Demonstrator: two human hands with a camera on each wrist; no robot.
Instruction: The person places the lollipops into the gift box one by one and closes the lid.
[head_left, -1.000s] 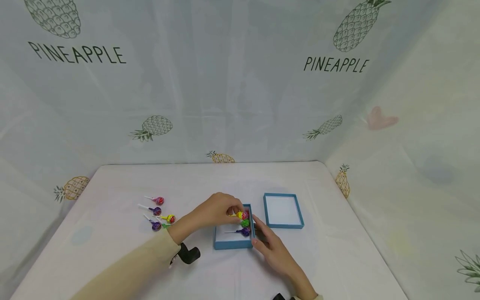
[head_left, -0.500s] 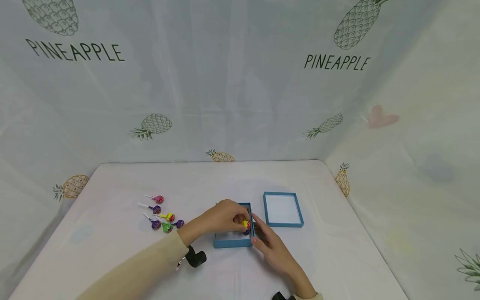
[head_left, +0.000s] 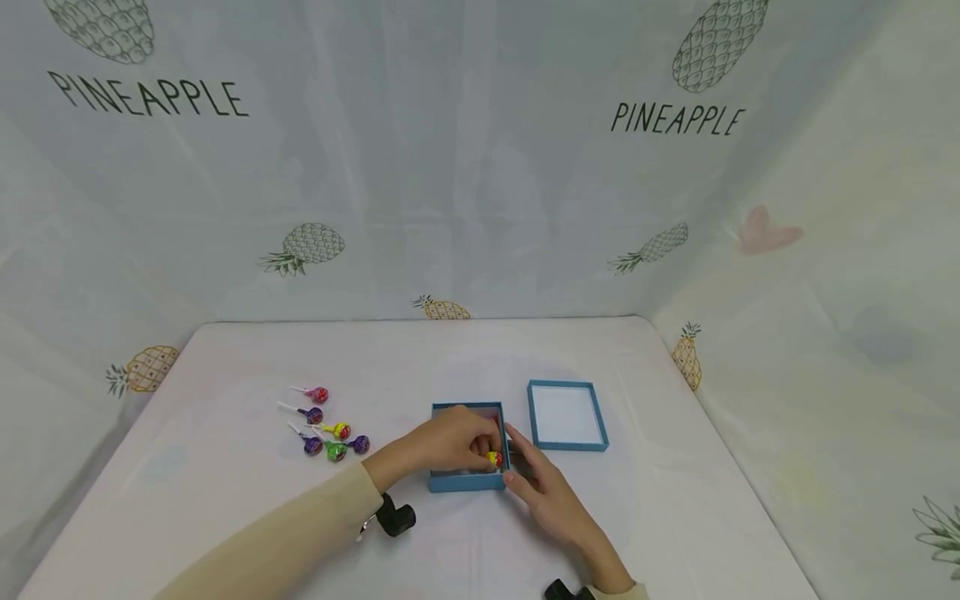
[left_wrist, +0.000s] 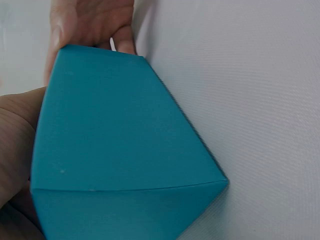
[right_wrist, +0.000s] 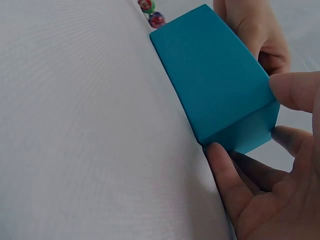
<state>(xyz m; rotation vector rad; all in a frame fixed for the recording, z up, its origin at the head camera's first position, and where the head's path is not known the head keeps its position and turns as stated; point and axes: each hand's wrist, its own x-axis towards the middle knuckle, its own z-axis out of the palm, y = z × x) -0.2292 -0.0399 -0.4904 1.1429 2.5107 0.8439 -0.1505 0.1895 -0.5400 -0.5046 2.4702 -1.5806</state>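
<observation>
In the head view my left hand (head_left: 459,439) reaches down into a blue box (head_left: 468,481) and pinches a lollipop with a yellow wrapper (head_left: 494,459). Its stick and most of the box's inside are hidden behind the hand. My right hand (head_left: 551,498) rests against the box's right side, thumb at the near corner and fingers along the outer wall. The right wrist view shows the thumb and fingertips of the right hand (right_wrist: 280,185) touching the end of the box (right_wrist: 215,75). In the left wrist view the box's outer wall (left_wrist: 110,125) fills the middle.
A matching blue lid (head_left: 567,446) lies inside up, right of the box. Several lollipops lie at the left, among them a pink one (head_left: 320,395), a yellow one (head_left: 342,431), a green one (head_left: 336,451) and purple ones (head_left: 361,444). A white cloth (head_left: 675,517) covers the table.
My left hand has lowered the yellow lollipop into the box and shifted it toward the near side. The right hand has stayed at the box's right side.
</observation>
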